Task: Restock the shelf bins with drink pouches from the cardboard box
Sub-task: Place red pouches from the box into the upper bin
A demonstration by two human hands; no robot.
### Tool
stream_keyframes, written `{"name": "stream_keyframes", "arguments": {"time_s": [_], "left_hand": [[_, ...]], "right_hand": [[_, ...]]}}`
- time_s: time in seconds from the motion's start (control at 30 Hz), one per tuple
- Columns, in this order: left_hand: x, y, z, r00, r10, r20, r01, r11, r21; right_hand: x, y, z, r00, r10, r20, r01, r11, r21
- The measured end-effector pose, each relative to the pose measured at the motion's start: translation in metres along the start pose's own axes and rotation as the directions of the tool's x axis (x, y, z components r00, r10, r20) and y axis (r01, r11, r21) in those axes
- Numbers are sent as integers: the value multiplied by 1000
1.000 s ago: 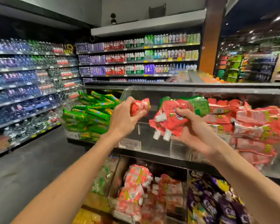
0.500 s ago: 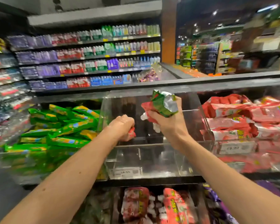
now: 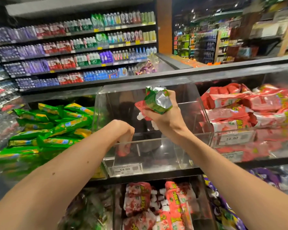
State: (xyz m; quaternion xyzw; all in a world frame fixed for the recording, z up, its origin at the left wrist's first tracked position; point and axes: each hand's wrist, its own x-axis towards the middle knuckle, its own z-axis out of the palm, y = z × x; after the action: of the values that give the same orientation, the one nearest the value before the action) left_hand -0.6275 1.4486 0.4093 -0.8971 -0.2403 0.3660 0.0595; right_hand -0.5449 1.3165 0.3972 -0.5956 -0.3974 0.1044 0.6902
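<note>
We hold our left hand (image 3: 124, 131) inside the clear bin (image 3: 158, 157), its fingers curled round a red pouch (image 3: 123, 149) low behind the front wall, while our right hand (image 3: 165, 121) clenches a bunch of pouches (image 3: 156, 102) just above and right of those fingers, over the bin.

A single head-worn wide-angle camera looks forward and slightly downward, close upon the clear bin (image 3: 165, 156) at 12 o'clock, with bottle shelves (image 3: 83, 47) far off at 11 o'clock.
</note>
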Motion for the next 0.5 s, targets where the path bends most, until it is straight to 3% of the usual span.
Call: {"name": "stream_keyframes", "arguments": {"time_s": [0.1,0.17,0.27,0.4,0.5], "left_hand": [[-6,-6,5,1000,-2,8,3,989,-150],[-14,-11,3,982,-14,-188,-37,964,-264],[-49,-19,1,838,-120,-533,-188,852,-488],[-104,-20,18,707,-196,-680,-375,710,-595],[-139,-17,37,591,-242,-769,-480,662,-576]], "right_hand": [[-1,0,-1,1000,2,1,-1,1000,-18],[-2,1,-4,1000,10,7,-10,999,-42],[-4,-2,-6,998,46,38,-46,999,-14],[-10,-13,-5,995,55,78,-51,997,-52],[-16,-27,-5,993,71,93,-75,996,44]]}}
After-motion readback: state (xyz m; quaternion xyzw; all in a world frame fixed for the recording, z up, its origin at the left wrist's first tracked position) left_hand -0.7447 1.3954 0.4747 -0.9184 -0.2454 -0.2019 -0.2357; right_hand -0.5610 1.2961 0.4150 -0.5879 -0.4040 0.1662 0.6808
